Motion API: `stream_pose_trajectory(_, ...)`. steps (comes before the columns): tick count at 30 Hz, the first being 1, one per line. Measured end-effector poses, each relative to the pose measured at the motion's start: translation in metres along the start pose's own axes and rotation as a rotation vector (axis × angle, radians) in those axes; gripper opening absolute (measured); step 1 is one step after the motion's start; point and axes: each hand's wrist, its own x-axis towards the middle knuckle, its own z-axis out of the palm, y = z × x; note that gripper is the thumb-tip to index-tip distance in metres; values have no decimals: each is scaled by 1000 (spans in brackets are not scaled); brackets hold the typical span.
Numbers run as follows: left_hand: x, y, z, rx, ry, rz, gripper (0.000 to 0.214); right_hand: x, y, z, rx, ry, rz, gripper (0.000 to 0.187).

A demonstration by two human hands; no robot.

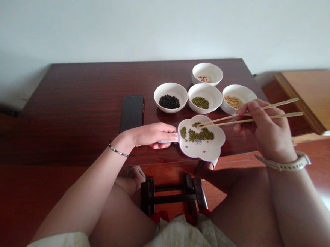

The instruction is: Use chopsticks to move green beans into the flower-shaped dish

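Holding chopsticks [224, 124] in R grip [266, 130], tips at green beans [200, 134].

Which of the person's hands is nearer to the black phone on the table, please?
Left. The left hand sits just right of the phone, gripping the dish by its handle; the right hand is far to the phone's right, beyond the dish, holding chopsticks.

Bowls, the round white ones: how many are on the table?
4. Three stand in a row: the black-bean bowl on the left, the green-bean bowl in the middle, the yellow-bean bowl on the right. The fourth bowl sits behind the green-bean one. None seems hidden.
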Motion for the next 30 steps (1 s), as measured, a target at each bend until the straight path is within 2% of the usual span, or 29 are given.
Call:
stream_pose_trajectory(3, 0, 1, 0, -1, 4, -4, 36, 0, 1, 1, 13, -3, 12, 59)
stream_pose_trajectory(14, -1, 3, 1, -3, 3, 3, 35, -2, 2, 1, 30, -33, 6, 49)
stream_pose_trajectory(30, 1, 0, 0, 4, -2, -3, 33, 0, 6, 1, 55, -50, -19, 60)
